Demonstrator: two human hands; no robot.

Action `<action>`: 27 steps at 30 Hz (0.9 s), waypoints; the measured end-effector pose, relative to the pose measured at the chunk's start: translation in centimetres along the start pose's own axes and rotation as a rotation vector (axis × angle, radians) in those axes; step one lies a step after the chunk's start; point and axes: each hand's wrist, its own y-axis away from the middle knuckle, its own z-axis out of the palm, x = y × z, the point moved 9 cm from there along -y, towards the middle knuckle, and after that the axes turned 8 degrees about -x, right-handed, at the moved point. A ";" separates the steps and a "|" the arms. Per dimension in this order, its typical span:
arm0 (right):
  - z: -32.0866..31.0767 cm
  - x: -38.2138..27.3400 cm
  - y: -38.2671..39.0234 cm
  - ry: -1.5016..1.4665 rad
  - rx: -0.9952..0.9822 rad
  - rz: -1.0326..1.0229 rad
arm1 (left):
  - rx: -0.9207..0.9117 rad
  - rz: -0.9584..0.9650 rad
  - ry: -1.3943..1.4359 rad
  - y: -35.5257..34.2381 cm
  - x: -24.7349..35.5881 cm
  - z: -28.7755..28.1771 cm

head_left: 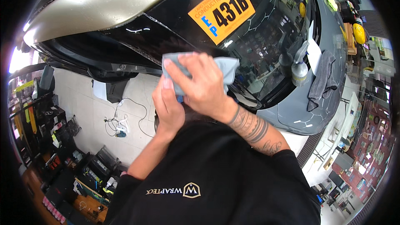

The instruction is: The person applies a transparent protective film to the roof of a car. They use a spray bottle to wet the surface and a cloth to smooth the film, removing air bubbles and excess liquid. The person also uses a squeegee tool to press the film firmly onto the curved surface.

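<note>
My right hand grips a folded light grey-blue cloth, thumb and fingers pressed over it. My left hand is closed on the same cloth from below and to the left, its thumb pointing up beside the right one. Both hands are close together in front of my body, over the edge of a car. Just beyond them are the car's dark glass, with an orange sticker on it, and a pale champagne-coloured panel. What lies inside or under the cloth is hidden.
A spray bottle and a dark grey towel rest on the car at right. Cables and a small tool lie on the tiled floor at left. Shelves of equipment line the lower left; a long white table stands far right.
</note>
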 end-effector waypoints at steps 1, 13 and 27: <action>0.4 -0.1 0.3 0.006 -0.001 -0.005 | -0.019 -0.061 0.010 0.5 -1.1 -0.1; 0.1 1.1 -3.7 -0.001 -0.042 0.042 | 0.005 0.025 -0.095 -3.6 1.6 -1.2; 1.0 2.1 -9.4 -0.069 0.056 0.110 | 0.030 -0.013 -0.223 -9.0 1.9 -5.0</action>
